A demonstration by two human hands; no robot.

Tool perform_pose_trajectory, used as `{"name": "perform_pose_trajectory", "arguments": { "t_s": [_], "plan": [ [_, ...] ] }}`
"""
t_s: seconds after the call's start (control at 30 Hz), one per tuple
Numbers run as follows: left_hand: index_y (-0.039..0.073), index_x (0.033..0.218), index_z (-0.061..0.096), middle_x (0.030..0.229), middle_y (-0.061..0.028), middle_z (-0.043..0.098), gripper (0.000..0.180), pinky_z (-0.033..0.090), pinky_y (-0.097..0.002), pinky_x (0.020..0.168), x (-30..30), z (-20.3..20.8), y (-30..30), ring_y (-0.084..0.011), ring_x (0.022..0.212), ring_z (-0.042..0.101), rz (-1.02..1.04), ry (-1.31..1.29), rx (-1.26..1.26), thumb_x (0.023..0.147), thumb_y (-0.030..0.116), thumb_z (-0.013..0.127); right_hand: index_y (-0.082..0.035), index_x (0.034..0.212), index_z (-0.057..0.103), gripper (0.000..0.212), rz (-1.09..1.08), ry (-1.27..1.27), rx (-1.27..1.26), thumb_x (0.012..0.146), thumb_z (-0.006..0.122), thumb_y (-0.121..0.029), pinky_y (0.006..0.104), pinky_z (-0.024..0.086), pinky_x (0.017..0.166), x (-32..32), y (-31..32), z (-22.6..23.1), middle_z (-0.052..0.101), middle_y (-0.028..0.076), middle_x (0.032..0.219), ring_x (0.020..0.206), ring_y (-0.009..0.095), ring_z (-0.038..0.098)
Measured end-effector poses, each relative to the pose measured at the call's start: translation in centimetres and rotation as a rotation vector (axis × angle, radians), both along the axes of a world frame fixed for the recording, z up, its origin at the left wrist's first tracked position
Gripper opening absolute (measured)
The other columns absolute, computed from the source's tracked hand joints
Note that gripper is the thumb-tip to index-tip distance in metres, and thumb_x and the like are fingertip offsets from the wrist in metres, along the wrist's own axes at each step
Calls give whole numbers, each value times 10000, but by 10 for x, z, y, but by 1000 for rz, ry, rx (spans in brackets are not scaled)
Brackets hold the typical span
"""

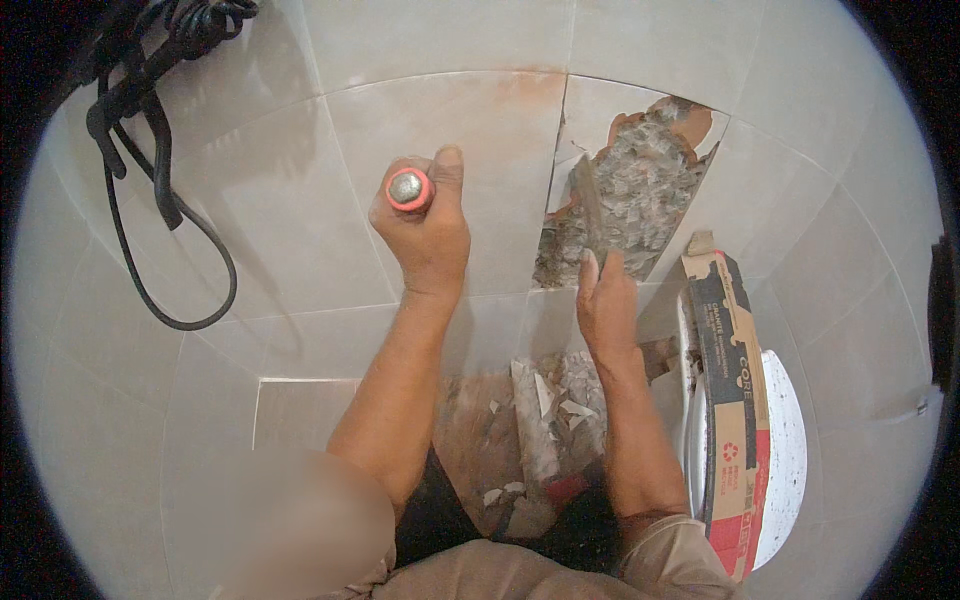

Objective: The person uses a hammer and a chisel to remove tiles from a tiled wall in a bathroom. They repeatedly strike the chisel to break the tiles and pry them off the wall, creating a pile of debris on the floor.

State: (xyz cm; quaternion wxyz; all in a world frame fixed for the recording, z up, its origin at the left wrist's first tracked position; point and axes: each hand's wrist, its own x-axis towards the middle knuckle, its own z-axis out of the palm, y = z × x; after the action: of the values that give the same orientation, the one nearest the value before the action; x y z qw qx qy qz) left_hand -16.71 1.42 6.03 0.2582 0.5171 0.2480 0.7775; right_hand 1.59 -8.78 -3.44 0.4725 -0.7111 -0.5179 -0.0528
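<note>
My left hand [428,235] is closed around a tool with a red-orange grip [427,192], in front of the pale wall tile. Its round metal end [406,187] faces me; the rest is hidden behind my fist. My right hand [608,305] is closed on the lower end of a long, narrow grey-brown tool [588,200]. That tool points upward across a broken-out patch [655,170] in the wall, where rough grey mortar shows. Its kind is unclear. Broken tile edges and some reddish-brown backing surround the patch.
Black cables [165,150] hang at the upper left. A printed cardboard box [735,400] leans on a white round-edged object [787,450] at the right. Tile shards and debris [560,410] lie below, between my forearms. Tiled walls curve around both sides.
</note>
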Motion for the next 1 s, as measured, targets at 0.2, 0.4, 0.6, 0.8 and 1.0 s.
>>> {"name": "perform_pose_trajectory", "arguments": {
  "t_s": [0.2, 0.4, 0.6, 0.8, 1.0],
  "plan": [
    [78, 664, 475, 638, 54, 430, 404, 330, -274, 559, -15, 2, 7, -79, 623, 368, 28, 31, -39, 926, 176, 766, 46, 1103, 543, 305, 1, 72, 131, 1044, 539, -253, 552, 474, 711, -9, -1, 0, 640, 330, 887, 848, 539, 623],
    [63, 682, 541, 640, 49, 475, 363, 353, -272, 568, -16, 0, 12, -84, 622, 409, 34, 80, -98, 923, 209, 770, 44, 1087, 560, 318, -59, 93, 134, 1056, 517, -269, 510, 470, 714, -5, -19, -4, 629, 299, 853, 793, 486, 617],
    [53, 733, 612, 652, 38, 534, 308, 398, -265, 581, -22, -5, 1, -78, 626, 466, -44, 180, -170, 926, 229, 775, 51, 1097, 567, 369, -101, 213, 55, 1040, 542, -313, 531, 481, 687, -12, -92, -28, 639, 325, 837, 786, 532, 630],
    [42, 1048, 719, 804, 2, 647, 192, 505, -275, 708, 13, -17, -8, -110, 733, 590, -203, 529, -58, 908, 164, 772, 53, 1016, 582, 291, -72, 304, -10, 1026, 541, -235, 432, 464, 670, -24, -140, -54, 602, 215, 772, 681, 339, 564],
    [80, 1418, 586, 986, -117, 735, 578, 552, -340, 817, 59, -31, 4, -178, 886, 693, -150, 748, 139, 862, 68, 740, 58, 1075, 609, 360, -50, 316, -317, 980, 619, -289, 459, 496, 717, -30, -221, -104, 655, 297, 838, 777, 434, 655]
  ]
}}
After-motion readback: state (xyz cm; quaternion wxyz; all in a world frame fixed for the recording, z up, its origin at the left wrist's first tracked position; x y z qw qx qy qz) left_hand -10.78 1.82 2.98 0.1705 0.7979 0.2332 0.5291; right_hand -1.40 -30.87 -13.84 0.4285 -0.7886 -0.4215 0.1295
